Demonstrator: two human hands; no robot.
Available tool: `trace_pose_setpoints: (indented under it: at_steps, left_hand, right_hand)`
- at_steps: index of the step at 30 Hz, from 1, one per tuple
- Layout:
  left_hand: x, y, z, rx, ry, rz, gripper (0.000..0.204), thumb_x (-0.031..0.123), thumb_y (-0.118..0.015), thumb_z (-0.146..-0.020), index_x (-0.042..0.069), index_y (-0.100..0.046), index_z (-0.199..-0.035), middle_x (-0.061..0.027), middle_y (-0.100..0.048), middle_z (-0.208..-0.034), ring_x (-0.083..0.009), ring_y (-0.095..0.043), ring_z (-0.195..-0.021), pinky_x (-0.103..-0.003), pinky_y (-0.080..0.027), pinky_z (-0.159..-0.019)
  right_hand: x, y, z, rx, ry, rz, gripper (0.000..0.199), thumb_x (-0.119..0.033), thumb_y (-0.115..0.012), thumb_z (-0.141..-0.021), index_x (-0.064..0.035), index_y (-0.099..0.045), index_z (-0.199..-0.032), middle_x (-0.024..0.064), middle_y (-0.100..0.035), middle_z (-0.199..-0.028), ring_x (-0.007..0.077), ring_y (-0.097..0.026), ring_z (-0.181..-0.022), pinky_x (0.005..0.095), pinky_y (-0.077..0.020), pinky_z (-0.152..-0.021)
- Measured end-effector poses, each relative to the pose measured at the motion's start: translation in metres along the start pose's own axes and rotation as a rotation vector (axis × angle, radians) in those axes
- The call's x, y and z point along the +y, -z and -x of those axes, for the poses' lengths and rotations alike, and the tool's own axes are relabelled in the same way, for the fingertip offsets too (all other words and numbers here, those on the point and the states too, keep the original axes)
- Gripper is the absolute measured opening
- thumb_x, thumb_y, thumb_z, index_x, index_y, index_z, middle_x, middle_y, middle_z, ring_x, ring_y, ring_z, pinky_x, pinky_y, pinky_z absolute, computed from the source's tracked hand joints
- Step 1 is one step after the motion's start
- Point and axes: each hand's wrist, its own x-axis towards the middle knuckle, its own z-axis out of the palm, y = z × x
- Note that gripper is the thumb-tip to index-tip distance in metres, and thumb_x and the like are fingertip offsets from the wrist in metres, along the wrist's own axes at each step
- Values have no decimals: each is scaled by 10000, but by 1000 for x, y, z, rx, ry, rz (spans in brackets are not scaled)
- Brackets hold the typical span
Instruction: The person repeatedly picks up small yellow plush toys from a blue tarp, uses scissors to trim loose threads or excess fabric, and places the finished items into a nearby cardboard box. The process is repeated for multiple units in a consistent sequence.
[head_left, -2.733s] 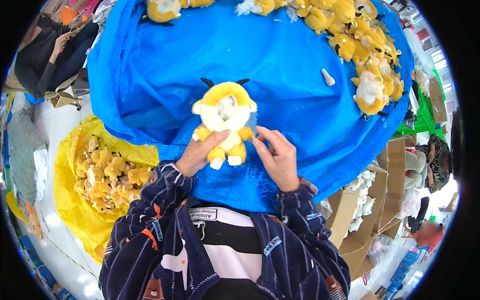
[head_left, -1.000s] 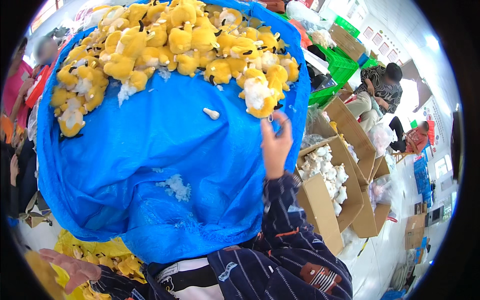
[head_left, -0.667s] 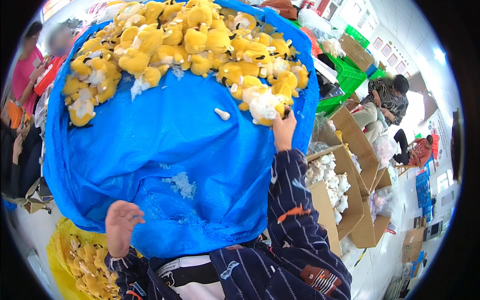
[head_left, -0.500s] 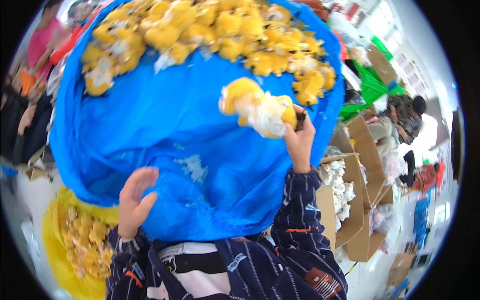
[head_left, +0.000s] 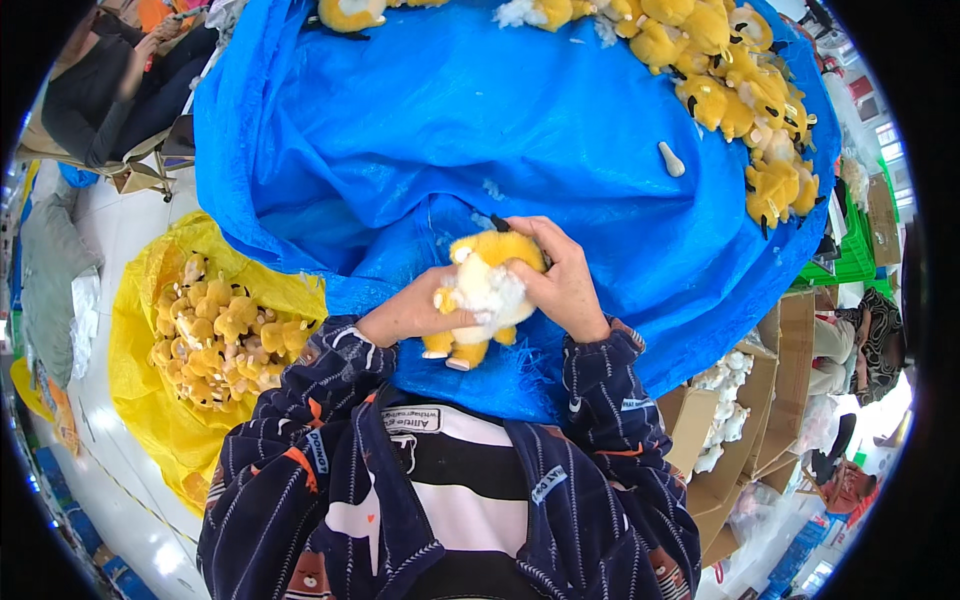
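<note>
Both my hands hold one yellow and white plush toy (head_left: pixel 482 290) just above the near edge of a blue tarp (head_left: pixel 420 130). My left hand (head_left: pixel 415 312) grips its left side and my right hand (head_left: pixel 560 280) wraps over its top and right side. The toy's small yellow feet point toward me. A heap of the same yellow plush toys (head_left: pixel 735 90) lies along the tarp's far right edge. A small white stuffing piece (head_left: pixel 671 160) sits loose on the tarp near that heap.
A yellow bag (head_left: pixel 160 400) full of yellow plush toys (head_left: pixel 225 335) sits on the floor at my left. Cardboard boxes (head_left: pixel 730 440) with white stuffing stand at my right. A person (head_left: pixel 860 340) sits at the far right, another person (head_left: pixel 110 90) at the upper left.
My right hand pulled a plush toy from the far heap back to the near edge. My left hand came up and took hold of it too.
</note>
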Motion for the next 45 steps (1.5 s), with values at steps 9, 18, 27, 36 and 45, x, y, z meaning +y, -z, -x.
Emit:
trace_pose_setpoints:
  at_steps: [9,18,27,36,45]
  left_hand:
    - [-30,-9,-18,332,-217,-294,416,76,-651,-751,-21,-546,-1141,-147,-656,-1007,-221,-653,-903,-321,-516,-765]
    - [-41,-4,-22,443,-242,-189,289,68,-626,-747,-44,-601,-1013,-147,-672,-942,-235,-661,-862,-325,-514,-729]
    - [-8,-12,-5,351,-201,-546,427,159,-700,-790,-8,-550,-1153,-122,-633,-1046,-185,-607,-963,-297,-479,-809]
    - [-4,-25,1,507,-204,-177,102,62,-646,-838,-13,-622,-903,-63,-667,-810,-84,-619,-734,-221,-493,-652]
    - [-22,-10,-9,700,-599,-976,481,16,-717,-659,27,-541,-1107,-153,-568,-1037,-314,-563,-956,-355,-464,-826]
  right_hand:
    - [27,-29,29,164,-311,-33,552,-105,-633,-716,14,-461,-1226,200,-609,-1064,290,-611,-988,340,-471,-853]
    - [21,-34,24,89,-343,-337,663,-172,-712,-723,-13,-396,-1284,199,-589,-1114,297,-589,-1049,357,-464,-877]
    - [42,-40,29,337,-251,66,444,-102,-651,-699,-1,-510,-1107,212,-635,-980,369,-625,-919,389,-499,-771]
    - [36,-48,28,304,-317,131,449,-99,-620,-719,2,-495,-1139,225,-619,-1028,385,-610,-944,398,-491,-798]
    - [28,-53,35,226,-226,-60,691,-97,-628,-731,-53,-324,-1349,194,-616,-1004,285,-631,-908,363,-490,-780]
